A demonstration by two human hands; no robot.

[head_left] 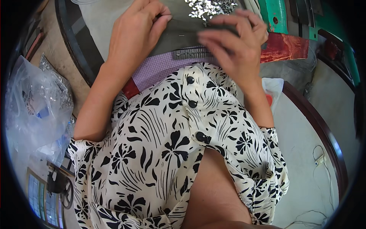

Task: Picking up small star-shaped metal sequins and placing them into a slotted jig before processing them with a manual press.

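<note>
My left hand [138, 28] rests at the upper left on dark grey-green cloth [167, 42]. Its fingers are curled with the thumb against them; whatever they may hold is hidden. My right hand [242, 40] hovers over the cloth's right side, slightly blurred, thumb and fingers apart with nothing visible between them. Just beyond its fingertips lies a heap of small shiny silver pieces [207, 7]. A dark strip with a row of narrow slots or teeth [192, 52] lies near my right thumb. A short pale line [182, 35], too small to identify, shows between the hands.
Purple checked fabric [152, 70] covers the near edge. At the right are a red patterned sheet [286, 46] and a green metal part [275, 17]. A clear plastic bag [38, 107] stands at the left. A dark curved rim [320, 122] and thin wires [328, 171] lie lower right.
</note>
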